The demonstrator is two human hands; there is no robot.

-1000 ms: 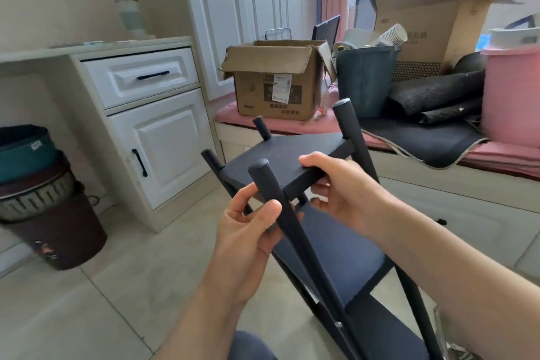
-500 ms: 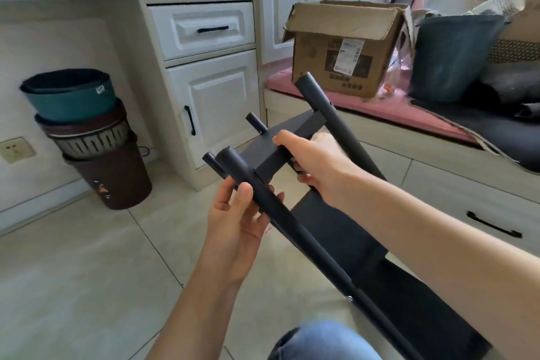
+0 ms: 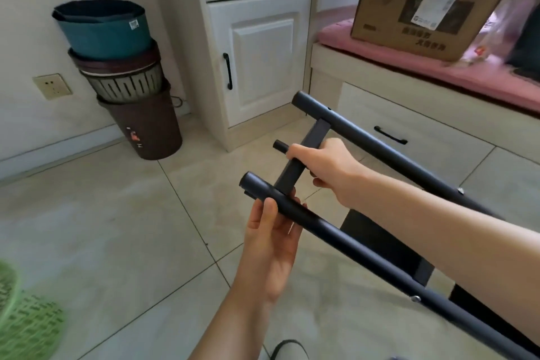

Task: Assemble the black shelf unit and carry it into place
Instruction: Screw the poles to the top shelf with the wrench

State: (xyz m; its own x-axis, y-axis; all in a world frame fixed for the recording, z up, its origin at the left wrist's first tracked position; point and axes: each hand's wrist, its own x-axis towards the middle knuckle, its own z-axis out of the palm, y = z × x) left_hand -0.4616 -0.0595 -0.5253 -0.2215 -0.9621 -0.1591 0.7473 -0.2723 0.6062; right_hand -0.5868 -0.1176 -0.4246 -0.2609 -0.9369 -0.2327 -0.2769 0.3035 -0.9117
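Black shelf unit [image 3: 380, 248] held tilted above the tiled floor [image 3: 102, 228], its leg ends pointing away from the person.

Left hand [image 3: 271, 242] cradles the near round leg [image 3: 336, 231] from below, thumb over the tube and fingers [image 3: 292, 199] curled behind it. Right hand [image 3: 324, 164] grips the flat crossbar [image 3: 317, 133] between the near leg and the far leg [image 3: 380, 143]. Stacked bins [image 3: 122, 73] stand by the wall beside a white cabinet [image 3: 263, 47]; a cardboard box [image 3: 423, 3] sits on the pink-cushioned bench [image 3: 438, 76].
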